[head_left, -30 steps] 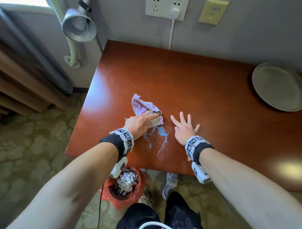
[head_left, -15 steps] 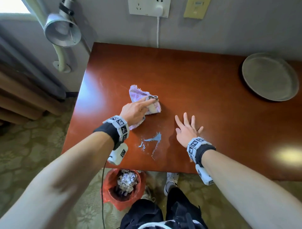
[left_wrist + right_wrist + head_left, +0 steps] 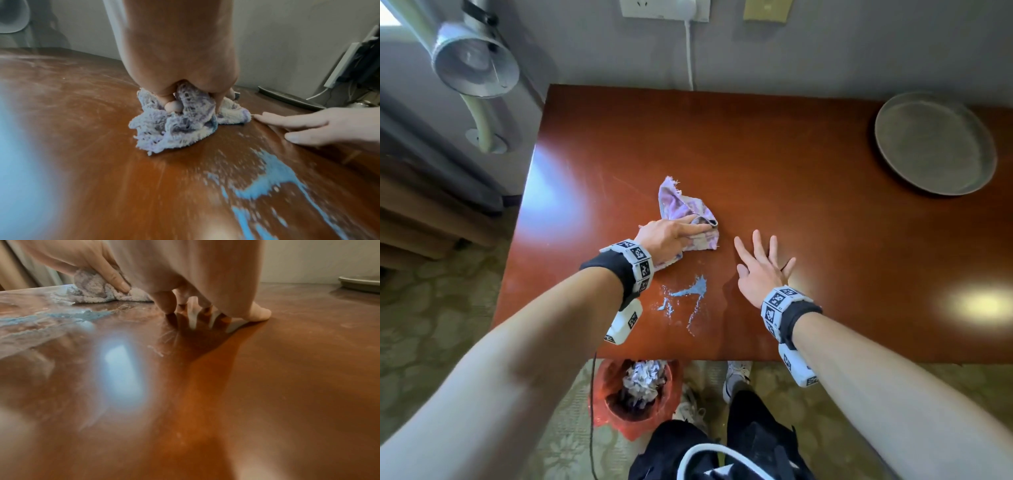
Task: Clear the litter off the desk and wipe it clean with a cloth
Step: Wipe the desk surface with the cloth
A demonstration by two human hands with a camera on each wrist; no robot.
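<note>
A crumpled lilac-and-white cloth (image 3: 681, 209) lies on the red-brown desk (image 3: 774, 154). My left hand (image 3: 671, 234) holds it down, index finger stretched over it. In the left wrist view the cloth (image 3: 174, 134) is bunched between thumb and fingers. A pale blue smear (image 3: 688, 291) streaks the desk just nearer than the cloth and apart from it; it also shows in the wrist views as the smear (image 3: 273, 178) (image 3: 68, 316). My right hand (image 3: 760, 270) rests flat on the desk right of the smear, fingers spread and holding nothing.
A grey round plate (image 3: 935, 144) sits at the desk's far right. A red bin (image 3: 602, 394) with crumpled paper stands on the floor below the near edge. A lamp (image 3: 472, 58) hangs at the left; a white cable (image 3: 690, 51) runs down the wall.
My left hand has slid the cloth away from the blue smear toward the far side of the desk. The right hand has stayed flat in about the same place.
</note>
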